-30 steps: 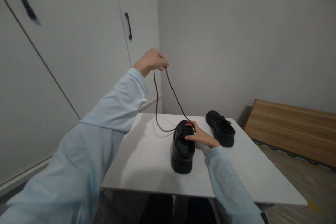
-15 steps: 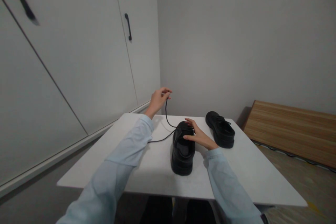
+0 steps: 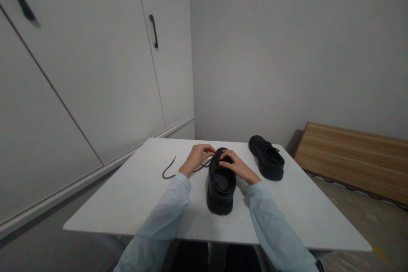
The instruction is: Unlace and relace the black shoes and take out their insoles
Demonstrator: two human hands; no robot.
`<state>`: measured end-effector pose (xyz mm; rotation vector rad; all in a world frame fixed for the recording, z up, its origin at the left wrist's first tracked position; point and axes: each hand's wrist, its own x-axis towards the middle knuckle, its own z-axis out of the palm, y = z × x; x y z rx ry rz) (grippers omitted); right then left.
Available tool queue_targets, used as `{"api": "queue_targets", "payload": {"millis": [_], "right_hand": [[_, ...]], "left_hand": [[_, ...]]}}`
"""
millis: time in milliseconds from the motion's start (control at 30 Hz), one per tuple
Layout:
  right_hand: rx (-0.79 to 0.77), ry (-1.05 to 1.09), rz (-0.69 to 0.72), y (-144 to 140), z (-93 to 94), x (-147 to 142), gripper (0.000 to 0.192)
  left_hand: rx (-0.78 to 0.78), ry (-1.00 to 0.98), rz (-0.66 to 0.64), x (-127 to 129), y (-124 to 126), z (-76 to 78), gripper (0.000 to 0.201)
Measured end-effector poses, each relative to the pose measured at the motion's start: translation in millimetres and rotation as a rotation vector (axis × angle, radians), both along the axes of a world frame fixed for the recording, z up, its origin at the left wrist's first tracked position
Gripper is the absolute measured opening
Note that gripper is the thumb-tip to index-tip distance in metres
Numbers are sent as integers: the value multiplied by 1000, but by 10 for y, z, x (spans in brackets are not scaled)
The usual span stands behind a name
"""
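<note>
Wardrobe point(image 3: 95, 72): fills the left half of the frame, white doors shut, one dark handle point(image 3: 154, 31) at upper centre-left; it plays no part in the handwork.
Wooden board point(image 3: 353, 157): lies low at the right edge of the frame, beyond the table and well apart from it.
Table point(image 3: 153, 204): white top across the lower middle of the frame, serving as a flat support so both hands can stay free for fine work.
Near shoe point(image 3: 221, 182): black, in the centre of the frame, heel toward the camera and toe away, so its lacing area faces the hands.
Far shoe point(image 3: 267, 162): black, to the right of centre, apart from the near shoe and untouched; it appears laced already.
Left hand point(image 3: 197, 158): just left of the near shoe's front, fingers closed together in a pinch on the lace close to the shoe, probably for control at the eyelet.
Right hand point(image 3: 236, 165): resting on the near shoe's upper right side, fingers curled against it, seemingly to steady it; whether it also pinches the lace cannot be told.
Lace point(image 3: 168, 171): thin, black, trailing left from the near shoe across the table, its free end lying slack in a curve at centre-left.
</note>
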<state>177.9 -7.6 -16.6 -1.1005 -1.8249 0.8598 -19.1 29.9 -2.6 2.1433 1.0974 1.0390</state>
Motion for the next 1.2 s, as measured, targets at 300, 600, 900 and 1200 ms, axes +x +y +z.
{"api": "queue_targets", "payload": {"millis": [300,600,900,1200], "right_hand": [[-95,-56,31,-7,-3,63,29],[-90,-54,19,-42,30,57,27],[-19,-19,-17,45,-63,25,21],[-8,-92,-57,68,-48,5,23]], "left_hand": [[-39,62,-17,-110,-43,-149,17],[4,68,-34,-83,-102,-115,13],[-95,-57,-41,-50,-88,-163,20],[-146,-79,-76,-46,-124,-115,15]]}}
